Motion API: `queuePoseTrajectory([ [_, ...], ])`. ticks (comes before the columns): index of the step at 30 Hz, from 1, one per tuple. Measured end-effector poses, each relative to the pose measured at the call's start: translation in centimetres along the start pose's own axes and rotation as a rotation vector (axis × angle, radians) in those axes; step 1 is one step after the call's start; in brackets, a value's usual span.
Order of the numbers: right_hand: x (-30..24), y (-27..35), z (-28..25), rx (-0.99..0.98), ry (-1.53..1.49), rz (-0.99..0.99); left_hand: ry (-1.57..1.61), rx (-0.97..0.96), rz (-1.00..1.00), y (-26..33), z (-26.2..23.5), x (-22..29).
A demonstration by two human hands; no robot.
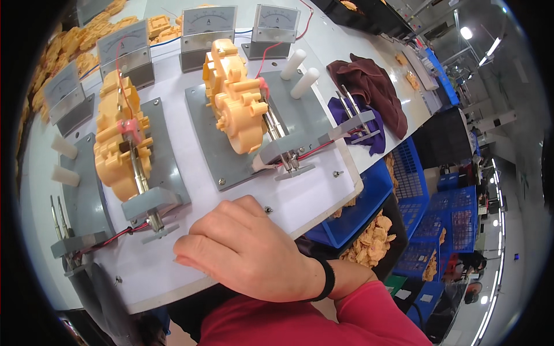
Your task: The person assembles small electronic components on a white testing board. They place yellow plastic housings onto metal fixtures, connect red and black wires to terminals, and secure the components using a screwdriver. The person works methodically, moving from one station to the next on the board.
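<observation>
My right hand (pixel 242 248), with a black band at its wrist, is at the front edge of the white board (pixel 190 173). Its fingers are curled under, and whatever they may hold is hidden. Just beyond it, a yellow-orange plastic gearbox housing (pixel 234 104) stands on a grey test fixture (pixel 202 138). A second gearbox housing (pixel 112 144) sits on the left fixture (pixel 164 144). Metal probes with pink parts and red wires touch or adjoin both housings. My left hand is out of sight.
Several analog meters (pixel 209 26) line the back of the board. White pegs (pixel 304 83) stand on the fixture plates. Maroon cloth (pixel 369 86) and purple cloth (pixel 369 132) lie at right. Yellow parts fill bins (pixel 369 239) below. A dark grey object (pixel 104 300) is at lower left.
</observation>
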State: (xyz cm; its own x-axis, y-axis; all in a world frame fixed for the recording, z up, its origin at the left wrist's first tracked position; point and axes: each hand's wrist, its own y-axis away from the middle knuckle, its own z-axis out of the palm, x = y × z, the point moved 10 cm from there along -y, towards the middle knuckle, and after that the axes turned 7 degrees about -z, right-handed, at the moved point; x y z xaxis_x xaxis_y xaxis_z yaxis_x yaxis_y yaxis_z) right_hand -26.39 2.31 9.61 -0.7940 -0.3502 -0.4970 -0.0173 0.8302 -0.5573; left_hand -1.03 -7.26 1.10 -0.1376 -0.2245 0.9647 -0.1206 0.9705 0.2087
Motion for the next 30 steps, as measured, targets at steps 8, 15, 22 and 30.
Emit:
queuePoseTrajectory([
  [8, 0.1, 0.0, -0.1, 0.014, 0.003, -0.025, -0.03, -0.067, 0.031, -1.2, -0.3, -0.7],
  [15, -0.3, -0.5, 0.1, -0.001, 0.006, -0.071, 0.09, -0.041, -0.02, -0.7, -1.2, -1.7],
  [22, -0.4, -0.5, 0.7, -0.103, 0.073, -0.055, -0.212, -0.115, 0.17, -0.2, 0.5, 1.7],
  [30, -0.6, -0.7, 0.5, -0.075, 0.084, -0.009, -0.223, -0.196, 0.315, 0.4, 2.4, 4.5],
])
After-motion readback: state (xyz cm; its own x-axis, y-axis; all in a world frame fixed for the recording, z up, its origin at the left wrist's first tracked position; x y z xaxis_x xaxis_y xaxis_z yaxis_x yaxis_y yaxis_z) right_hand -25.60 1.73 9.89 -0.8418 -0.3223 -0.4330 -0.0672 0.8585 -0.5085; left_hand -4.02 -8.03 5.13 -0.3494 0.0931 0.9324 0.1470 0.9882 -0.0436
